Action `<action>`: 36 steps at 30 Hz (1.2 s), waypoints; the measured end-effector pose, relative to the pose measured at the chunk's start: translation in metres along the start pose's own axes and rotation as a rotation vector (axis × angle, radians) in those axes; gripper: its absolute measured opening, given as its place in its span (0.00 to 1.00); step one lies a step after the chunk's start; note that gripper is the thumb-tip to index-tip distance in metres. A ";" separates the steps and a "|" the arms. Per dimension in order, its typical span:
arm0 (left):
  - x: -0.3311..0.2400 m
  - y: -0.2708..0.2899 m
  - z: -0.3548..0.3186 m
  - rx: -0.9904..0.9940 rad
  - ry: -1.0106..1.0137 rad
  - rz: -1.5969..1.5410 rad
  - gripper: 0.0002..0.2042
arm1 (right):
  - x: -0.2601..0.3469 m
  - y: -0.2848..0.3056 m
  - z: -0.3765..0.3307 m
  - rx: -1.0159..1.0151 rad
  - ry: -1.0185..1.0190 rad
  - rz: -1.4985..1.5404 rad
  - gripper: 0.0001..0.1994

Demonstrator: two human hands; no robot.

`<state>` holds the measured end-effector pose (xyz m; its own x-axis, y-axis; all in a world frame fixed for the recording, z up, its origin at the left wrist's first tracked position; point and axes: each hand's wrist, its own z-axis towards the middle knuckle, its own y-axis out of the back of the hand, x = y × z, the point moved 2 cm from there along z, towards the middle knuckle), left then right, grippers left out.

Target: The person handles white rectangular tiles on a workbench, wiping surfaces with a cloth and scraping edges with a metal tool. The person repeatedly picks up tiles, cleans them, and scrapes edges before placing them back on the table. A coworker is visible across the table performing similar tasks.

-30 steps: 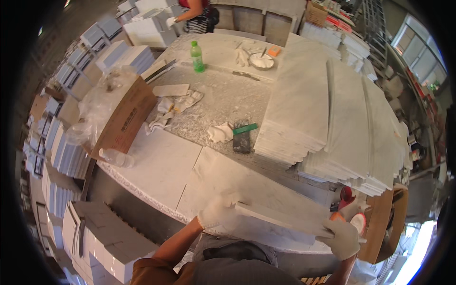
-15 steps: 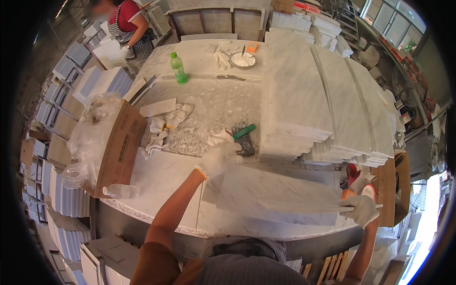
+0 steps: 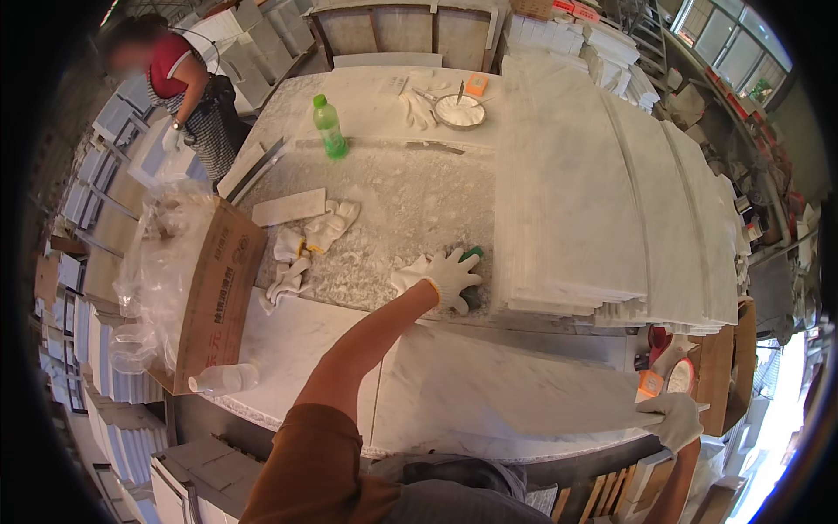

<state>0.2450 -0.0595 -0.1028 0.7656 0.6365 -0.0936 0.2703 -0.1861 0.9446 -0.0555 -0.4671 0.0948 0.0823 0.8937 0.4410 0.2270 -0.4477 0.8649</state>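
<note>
My left hand (image 3: 452, 279), in a white knit glove, reaches out with fingers spread over a green block (image 3: 471, 253) and a dark item beneath it. The palm hides most of both. Beside the wrist lies a crumpled white cloth (image 3: 410, 274). My right hand (image 3: 677, 420), gloved as well, is closed on the right end of a white marble slab (image 3: 515, 375) with grey veins. That slab lies along the table's near side in front of me. Next to my right hand are a small orange box (image 3: 649, 384) and a round red-rimmed container (image 3: 681, 375).
Stacked marble slabs (image 3: 567, 192) fill the table's right side. At left stand a cardboard box (image 3: 218, 293) with plastic wrap and a clear bottle (image 3: 224, 378). Farther back are a green bottle (image 3: 330, 128), a bowl of white powder (image 3: 460, 112) and spare gloves (image 3: 417, 110). A person (image 3: 188, 87) stands far left.
My left hand has moved from the slab's left end, away from me and to the right, onto the green block. My right hand stays at the slab's end. The other person has shifted left.
</note>
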 end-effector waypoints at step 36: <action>0.075 -0.043 -0.179 -0.363 0.224 0.280 0.18 | -0.005 0.002 0.001 0.025 -0.072 0.066 0.09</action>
<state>0.1861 0.1304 -0.0946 0.6251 0.7516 0.2104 -0.1775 -0.1256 0.9761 -0.0548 -0.4722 0.0944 0.1672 0.8622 0.4781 0.2424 -0.5060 0.8278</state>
